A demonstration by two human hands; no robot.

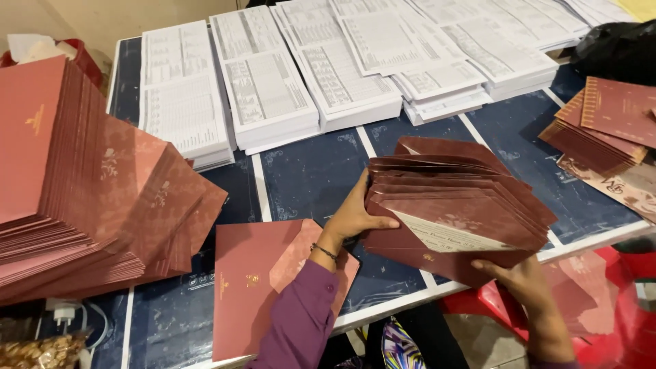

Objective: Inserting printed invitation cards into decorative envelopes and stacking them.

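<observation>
Fanned stack of maroon envelopes (458, 205) (flaps open): gripped by left hand (352, 219), propped underneath by right hand (523, 277).

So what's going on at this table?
A person holds a fanned bundle of maroon envelopes in both hands: the left hand grips its left edge, the right hand supports it from below. A single envelope lies flat under the left forearm. A tall envelope pile leans at left, with stacks of printed sheets behind.

The held envelope stack (454, 208) sits between a leaning pile (89, 184) left and another pile (601, 126) right, paper stacks (342, 68) behind.
</observation>
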